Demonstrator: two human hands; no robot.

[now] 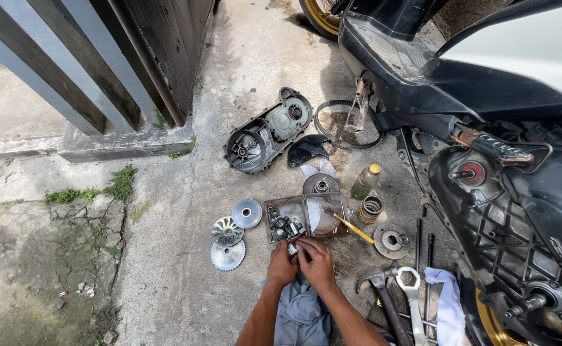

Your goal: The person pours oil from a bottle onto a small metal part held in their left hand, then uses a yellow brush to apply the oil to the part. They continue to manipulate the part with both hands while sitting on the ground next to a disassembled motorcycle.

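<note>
Both hands — left hand (281,264), right hand (315,261) — pinching small part (293,248)

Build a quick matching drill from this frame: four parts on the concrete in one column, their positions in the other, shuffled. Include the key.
Things:
1. Black engine cover
2. Drive belt
3. Small bottle with yellow cap
4. Hammer

Places:
A. Upright beside the coil spring
B. Looped by the scooter's stand, right of the cover
C. Lying right of the right hand, next to the wrench
D. Inside face up, nearest the gate

Pairs: 1-D, 2-B, 3-A, 4-C
</note>
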